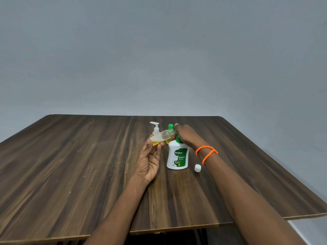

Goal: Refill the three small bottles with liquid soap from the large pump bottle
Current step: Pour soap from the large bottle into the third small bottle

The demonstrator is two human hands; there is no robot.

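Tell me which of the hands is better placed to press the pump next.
Right. The right hand already rests on the Dettol bottle's green pump, while the left hand holds the small clear bottle tilted toward the nozzle.

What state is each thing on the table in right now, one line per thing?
Large pump bottle: upright, right hand on its pump.
Clear small bottle: uncapped, tilted, held by left hand, mouth at the nozzle.
White cap: off, lying on the table.
Small pump bottle: upright, pump on.
Green-capped bottle: upright, capped.
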